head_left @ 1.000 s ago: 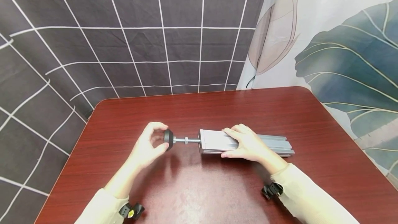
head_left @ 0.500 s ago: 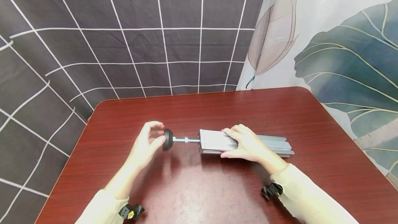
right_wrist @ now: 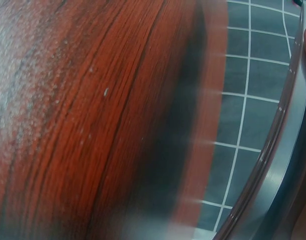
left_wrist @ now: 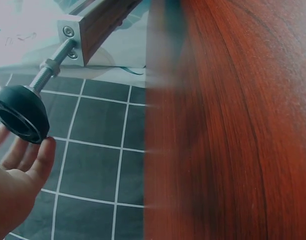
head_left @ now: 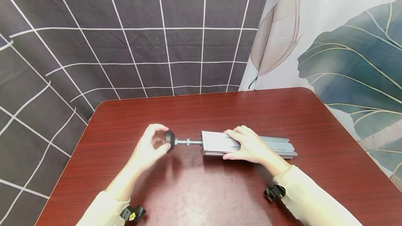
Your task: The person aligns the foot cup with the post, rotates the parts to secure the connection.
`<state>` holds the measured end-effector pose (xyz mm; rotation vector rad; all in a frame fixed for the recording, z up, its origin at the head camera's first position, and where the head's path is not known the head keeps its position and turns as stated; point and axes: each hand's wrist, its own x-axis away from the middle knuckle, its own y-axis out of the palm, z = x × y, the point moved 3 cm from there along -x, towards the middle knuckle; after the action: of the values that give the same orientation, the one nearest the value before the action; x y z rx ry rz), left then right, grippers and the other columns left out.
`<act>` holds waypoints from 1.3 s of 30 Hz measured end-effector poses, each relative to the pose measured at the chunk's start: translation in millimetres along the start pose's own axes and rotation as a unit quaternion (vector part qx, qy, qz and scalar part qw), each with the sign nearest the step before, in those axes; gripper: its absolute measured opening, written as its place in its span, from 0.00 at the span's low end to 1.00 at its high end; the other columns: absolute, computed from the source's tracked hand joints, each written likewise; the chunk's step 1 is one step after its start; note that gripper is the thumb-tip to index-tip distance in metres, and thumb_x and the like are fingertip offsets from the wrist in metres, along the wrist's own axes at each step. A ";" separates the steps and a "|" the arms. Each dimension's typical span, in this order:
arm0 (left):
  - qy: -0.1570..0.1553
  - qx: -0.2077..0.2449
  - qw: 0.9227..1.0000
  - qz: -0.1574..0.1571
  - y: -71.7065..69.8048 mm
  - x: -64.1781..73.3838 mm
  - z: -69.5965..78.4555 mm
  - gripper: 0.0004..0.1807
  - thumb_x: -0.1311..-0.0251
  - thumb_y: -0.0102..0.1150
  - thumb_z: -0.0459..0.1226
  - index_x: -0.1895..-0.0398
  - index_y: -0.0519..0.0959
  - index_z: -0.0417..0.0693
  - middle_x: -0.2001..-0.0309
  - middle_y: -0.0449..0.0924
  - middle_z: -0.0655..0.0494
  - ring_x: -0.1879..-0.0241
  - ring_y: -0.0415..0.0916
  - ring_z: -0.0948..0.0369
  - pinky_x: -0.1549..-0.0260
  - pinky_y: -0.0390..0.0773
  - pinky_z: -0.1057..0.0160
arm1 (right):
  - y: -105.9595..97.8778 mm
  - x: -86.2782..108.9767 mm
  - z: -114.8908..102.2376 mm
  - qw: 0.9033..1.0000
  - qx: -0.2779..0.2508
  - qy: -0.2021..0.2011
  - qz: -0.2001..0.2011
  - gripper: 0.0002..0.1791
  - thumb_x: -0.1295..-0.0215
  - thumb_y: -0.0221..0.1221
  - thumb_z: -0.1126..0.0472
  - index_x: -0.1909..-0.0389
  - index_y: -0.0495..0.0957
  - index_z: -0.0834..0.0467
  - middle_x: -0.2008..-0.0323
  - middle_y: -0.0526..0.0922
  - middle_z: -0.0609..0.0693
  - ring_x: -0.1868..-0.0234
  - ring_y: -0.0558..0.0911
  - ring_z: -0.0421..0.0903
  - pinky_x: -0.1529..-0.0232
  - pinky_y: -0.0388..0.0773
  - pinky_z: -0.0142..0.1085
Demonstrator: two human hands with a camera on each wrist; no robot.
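Observation:
My left hand (head_left: 147, 149) pinches the rim of a black round leveling foot (head_left: 170, 141) between thumb and fingers. From that foot a threaded metal stud (head_left: 194, 142) with a nut (head_left: 188, 142) on it runs into the end plate of a silver aluminium profile (head_left: 216, 143). In the left wrist view the foot (left_wrist: 23, 114) shows its hollow underside, and screws (left_wrist: 68, 31) sit in the end plate. My right hand (head_left: 248, 145) grips the profile from above around its middle. Only the profile's side (right_wrist: 272, 175) and a bit of finger show in the right wrist view.
The profile lies across a reddish-brown wooden table (head_left: 201, 187). Behind the table hangs a dark cloth (head_left: 182, 44) with a white grid, and a leaf-patterned curtain (head_left: 351, 55) hangs at the right. A small black device (head_left: 133, 213) sits on the left sleeve, another on the right.
The left thumb and fingers shifted along the foot's rim half a second ago, with the thumb drawn back; now they are spread around the rim again. The right hand and profile stay put.

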<state>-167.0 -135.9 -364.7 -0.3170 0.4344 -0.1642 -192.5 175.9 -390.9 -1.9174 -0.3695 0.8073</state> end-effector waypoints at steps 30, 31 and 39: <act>-0.110 -0.019 0.994 -0.007 0.7 -1.6 -6.3 0.16 0.43 0.57 0.28 0.51 0.71 0.42 0.64 0.77 0.46 0.72 0.77 0.57 0.70 0.78 0.66 | -3.4 2.0 0.4 1.000 0.000 0.007 -0.005 0.42 0.64 0.70 0.36 0.47 0.77 0.56 0.62 0.75 0.47 0.59 0.73 0.47 0.56 0.71 0.45; -0.093 -0.013 0.996 -0.007 0.5 -1.4 -5.5 0.18 0.45 0.57 0.25 0.51 0.70 0.41 0.62 0.76 0.46 0.70 0.77 0.59 0.68 0.78 0.66 | -3.2 1.8 0.4 1.000 -0.001 0.007 -0.005 0.42 0.64 0.70 0.36 0.47 0.77 0.56 0.63 0.75 0.47 0.59 0.73 0.47 0.56 0.71 0.45; 0.108 0.049 0.992 -0.035 2.6 -0.7 0.3 0.29 0.65 0.53 0.13 0.52 0.67 0.31 0.51 0.65 0.39 0.54 0.73 0.62 0.52 0.74 0.69 | -0.9 1.3 -0.1 1.000 -0.001 0.008 -0.003 0.42 0.64 0.70 0.36 0.47 0.76 0.55 0.63 0.75 0.47 0.59 0.73 0.46 0.56 0.71 0.44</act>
<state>-167.3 -133.2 -365.1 -0.2181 0.6288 -0.2884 -191.4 176.9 -390.5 -1.9228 -0.3679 0.7877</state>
